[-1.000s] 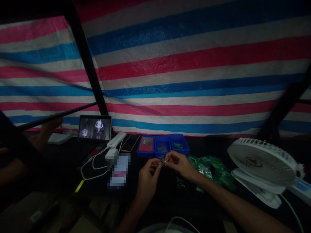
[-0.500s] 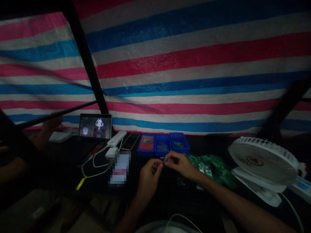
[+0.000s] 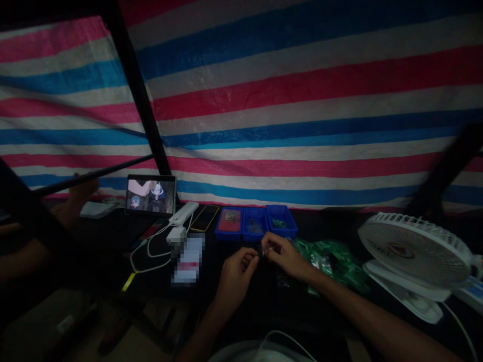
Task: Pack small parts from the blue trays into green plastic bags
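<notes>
Over the dark table, my left hand [image 3: 238,271] is closed, thumb pressed to the curled fingers; whatever it pinches is too small and dark to name. Just to its right, my right hand [image 3: 282,255] pinches something tiny with a faint shine that I cannot make out. A narrow gap parts the fingertips of the two hands. Behind them stand a blue tray with a red bottom and small silvery pieces [image 3: 229,224], a blue tray of small clear pieces [image 3: 254,227] and a blue tray with small green pieces [image 3: 281,220]. Green plastic packets [image 3: 332,261] lie beside my right forearm.
A white fan [image 3: 411,256] stands at the right. To the left are a lit tablet [image 3: 151,196], a phone [image 3: 205,217], a white power strip [image 3: 184,213] with cables and a blurred-out item [image 3: 189,259]. Another person's arm [image 3: 71,211] shows at far left, behind a dark frame.
My hands have drawn slightly apart; their fingertips met before and now a gap shows. The whole view has shifted a little, and the tablet's picture differs.
</notes>
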Demonstrator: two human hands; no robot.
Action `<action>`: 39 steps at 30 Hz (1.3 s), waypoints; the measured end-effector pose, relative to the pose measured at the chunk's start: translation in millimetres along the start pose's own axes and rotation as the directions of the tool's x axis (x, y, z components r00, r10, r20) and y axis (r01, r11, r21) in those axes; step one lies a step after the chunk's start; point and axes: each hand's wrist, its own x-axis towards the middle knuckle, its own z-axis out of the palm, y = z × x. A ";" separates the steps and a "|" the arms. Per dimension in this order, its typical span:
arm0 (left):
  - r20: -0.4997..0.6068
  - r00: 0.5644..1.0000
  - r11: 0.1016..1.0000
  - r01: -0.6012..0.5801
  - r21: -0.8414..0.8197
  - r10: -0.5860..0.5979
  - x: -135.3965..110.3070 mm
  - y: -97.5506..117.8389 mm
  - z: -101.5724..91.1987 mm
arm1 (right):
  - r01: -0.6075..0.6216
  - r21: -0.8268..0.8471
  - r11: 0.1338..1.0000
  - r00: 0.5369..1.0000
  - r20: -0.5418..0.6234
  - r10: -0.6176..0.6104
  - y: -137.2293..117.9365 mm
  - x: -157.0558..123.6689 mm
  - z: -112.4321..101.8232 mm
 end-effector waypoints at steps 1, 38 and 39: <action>0.011 1.000 1.000 0.004 0.007 -0.004 -0.2 -0.7 0.3 | -0.006 0.015 1.000 1.000 -0.001 0.006 -0.6 -0.4 0.1; 0.027 0.998 0.998 -0.052 0.022 0.051 -3.2 5.3 -2.2 | 0.015 -0.016 1.000 0.998 0.057 -0.014 5.1 -1.0 -0.2; 0.027 0.998 0.998 -0.058 0.020 0.058 -3.2 4.9 -2.2 | 0.019 -0.016 1.000 0.998 0.059 -0.018 5.6 -1.1 -0.1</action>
